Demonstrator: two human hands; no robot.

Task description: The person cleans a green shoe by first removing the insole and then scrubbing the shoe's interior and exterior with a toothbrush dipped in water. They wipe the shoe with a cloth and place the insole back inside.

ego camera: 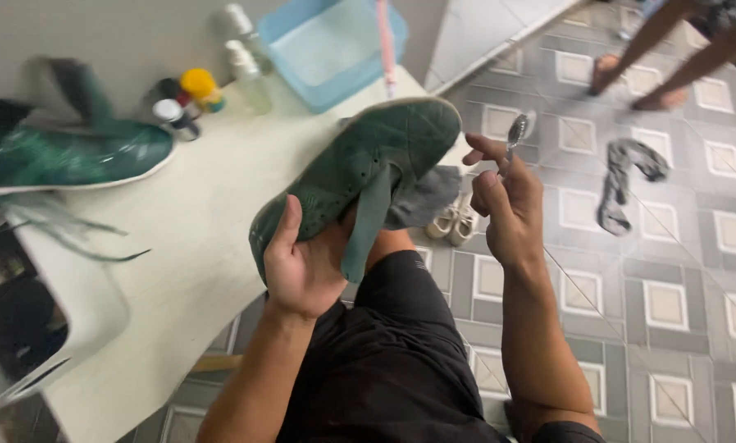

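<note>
The left hand (302,267) gripped a green shoe (360,172) just past the white table's (204,221) edge; the right hand (507,209) pinched a spoon (516,131) over open tiled floor (671,246).

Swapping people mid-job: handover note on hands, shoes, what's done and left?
Left hand: grips the green shoe, tongue hanging loose, no laces visible on it.
Right hand: pinches a metal spoon upright, beside the shoe, apart from it.
Second green shoe lies on the white table, by small bottles and a blue tub.
Grey cloth lies on the floor.
Done: held shoe appears unlaced. Left: spoon has not touched the shoe.
</note>
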